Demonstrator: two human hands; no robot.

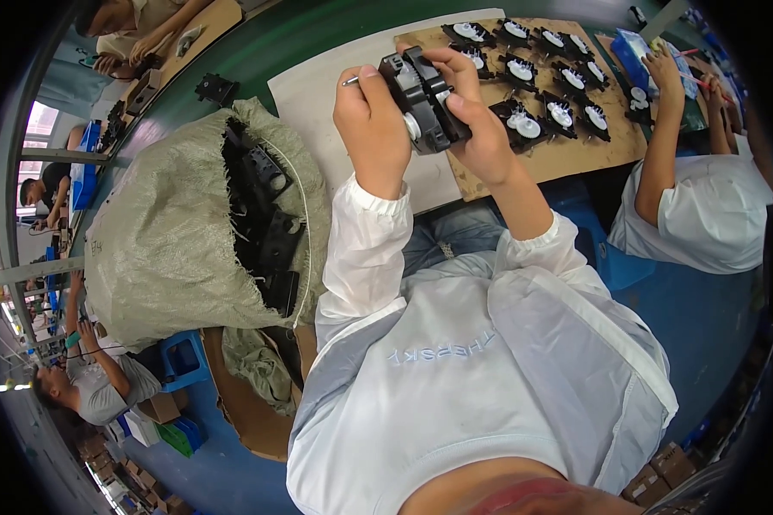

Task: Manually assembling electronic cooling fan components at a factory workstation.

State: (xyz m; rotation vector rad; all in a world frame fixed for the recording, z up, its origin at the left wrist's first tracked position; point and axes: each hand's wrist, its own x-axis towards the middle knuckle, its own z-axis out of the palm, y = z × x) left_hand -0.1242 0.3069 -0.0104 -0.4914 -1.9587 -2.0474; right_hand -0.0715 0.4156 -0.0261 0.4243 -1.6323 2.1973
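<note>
Above the near edge of the worktable, both my hands are closed around a black plastic housing [427, 107] with white gear parts in it. My left hand [374, 133] grips its left side, and a thin metal pin [349, 81] sticks out beside the thumb. On the other side my right hand [481, 129] holds it, thumb on the near face and fingers behind. Whether the housing is one piece or two pressed together I cannot tell. To the right, several black housings with white gears [520, 70] lie in rows on a brown board [481, 176].
An open woven sack [172, 232] full of black plastic housings [276, 240] bulges at my left. A lone black housing [216, 88] lies beyond it. A cardboard box [240, 412] stands below the sack. Close on my right sits a co-worker [696, 206] near a blue bin [631, 56].
</note>
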